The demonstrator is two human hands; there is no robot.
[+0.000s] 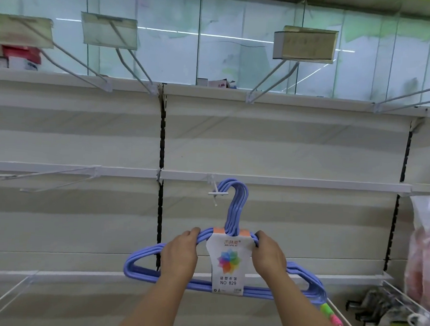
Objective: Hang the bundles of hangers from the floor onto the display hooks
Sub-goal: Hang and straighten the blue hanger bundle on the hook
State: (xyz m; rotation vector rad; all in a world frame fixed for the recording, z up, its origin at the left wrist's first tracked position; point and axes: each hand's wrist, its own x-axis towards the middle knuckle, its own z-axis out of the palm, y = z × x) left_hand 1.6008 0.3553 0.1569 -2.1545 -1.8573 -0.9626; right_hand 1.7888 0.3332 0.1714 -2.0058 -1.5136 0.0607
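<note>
Both hands, left (178, 257) and right (268, 259), have a curled grip on the blue hanger bundle (228, 275), its hooks just right of the display hook (216, 193). If they miss that tip, it'll probably slip off.

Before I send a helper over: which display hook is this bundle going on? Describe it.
On the white shelving wall, find the middle rail, just right of the black slotted upright. The display hook points toward you beside the blue hanger bundle in both hands; unlike the upper hooks, it carries no price-tag holder.
</note>
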